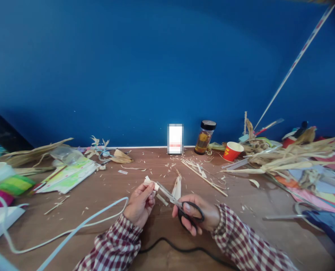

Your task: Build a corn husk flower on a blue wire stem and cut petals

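Note:
My left hand (141, 201) pinches a small pale piece of corn husk (150, 181) between thumb and fingers. In my right hand (202, 214) is a pair of black-handled scissors (181, 205), thumb and fingers through the loops. The blades point up and left, their tips close to the husk piece; whether they touch it I cannot tell. Just beyond the scissors, a folded strip of husk (177, 186) lies on the brown table (161, 222). A short pale strip (162, 200) lies under the blades.
Husk scraps and thin sticks (209, 178) litter the table. At the back stand a lidded jar of amber liquid (205, 137) and a red paper cup (232, 151). Dried husks (291, 156) and a blue glue gun (325, 222) lie right. White cables (79, 227) cross the left; a black cord (181, 246) runs in front.

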Demonstrator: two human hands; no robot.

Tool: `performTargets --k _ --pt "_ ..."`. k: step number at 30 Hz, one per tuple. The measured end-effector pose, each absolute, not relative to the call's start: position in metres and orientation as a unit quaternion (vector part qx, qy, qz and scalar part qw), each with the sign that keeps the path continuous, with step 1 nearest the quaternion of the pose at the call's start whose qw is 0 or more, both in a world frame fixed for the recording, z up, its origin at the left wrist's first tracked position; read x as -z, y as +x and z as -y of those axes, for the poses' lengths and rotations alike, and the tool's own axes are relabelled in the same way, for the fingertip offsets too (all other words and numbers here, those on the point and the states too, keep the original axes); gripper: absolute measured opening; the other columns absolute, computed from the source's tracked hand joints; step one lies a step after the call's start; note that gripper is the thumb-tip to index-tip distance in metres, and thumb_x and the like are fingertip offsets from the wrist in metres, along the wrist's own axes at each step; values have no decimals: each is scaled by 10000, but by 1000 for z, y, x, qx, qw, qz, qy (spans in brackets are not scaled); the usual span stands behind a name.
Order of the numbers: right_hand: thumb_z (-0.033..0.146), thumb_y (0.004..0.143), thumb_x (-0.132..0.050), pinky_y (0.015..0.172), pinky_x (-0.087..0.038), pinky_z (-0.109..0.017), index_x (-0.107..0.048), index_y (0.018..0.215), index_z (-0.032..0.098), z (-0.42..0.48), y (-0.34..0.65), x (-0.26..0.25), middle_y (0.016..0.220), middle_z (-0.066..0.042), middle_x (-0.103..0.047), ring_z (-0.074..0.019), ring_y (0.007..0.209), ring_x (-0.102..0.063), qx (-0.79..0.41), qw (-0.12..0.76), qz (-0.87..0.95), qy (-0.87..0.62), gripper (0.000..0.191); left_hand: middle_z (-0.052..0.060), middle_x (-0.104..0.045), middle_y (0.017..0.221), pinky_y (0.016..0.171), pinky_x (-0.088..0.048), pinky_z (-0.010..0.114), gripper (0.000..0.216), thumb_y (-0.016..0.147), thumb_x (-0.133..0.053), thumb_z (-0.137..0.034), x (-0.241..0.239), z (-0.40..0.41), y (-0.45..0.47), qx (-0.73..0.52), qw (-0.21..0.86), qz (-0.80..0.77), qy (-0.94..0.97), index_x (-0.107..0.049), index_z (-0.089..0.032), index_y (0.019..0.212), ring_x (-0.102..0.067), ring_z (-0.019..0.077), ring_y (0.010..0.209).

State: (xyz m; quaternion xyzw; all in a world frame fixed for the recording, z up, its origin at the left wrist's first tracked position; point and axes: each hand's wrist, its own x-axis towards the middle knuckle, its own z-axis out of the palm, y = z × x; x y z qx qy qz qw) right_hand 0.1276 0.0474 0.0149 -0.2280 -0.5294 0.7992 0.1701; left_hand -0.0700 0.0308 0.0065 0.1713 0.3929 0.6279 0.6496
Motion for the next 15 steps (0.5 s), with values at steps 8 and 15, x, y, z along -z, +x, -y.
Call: performTargets --k 8,15 --pt "583 720 -563 246 -306 -90 -600 865 76 -47 129 -23 499 23 -546 -32 307 -454 -796 162 526 -251 529 -75 -441 511 371 -302 81 323 546 -800 -254 -10 -31 -70 -626 648 -393 183 -519 -129 644 -342 -11 402" --pt "589 725 -545 272 -309 -106 -590 908 82 -52 135 -24 523 25 -542 -38 330 -467 -778 125 558 -261 541 -76 -449 491 374 -306 85 324 546 -800 -273 -7 -31 -72 -629 641 -396 193 -529 -128 649 -355 -10 396"
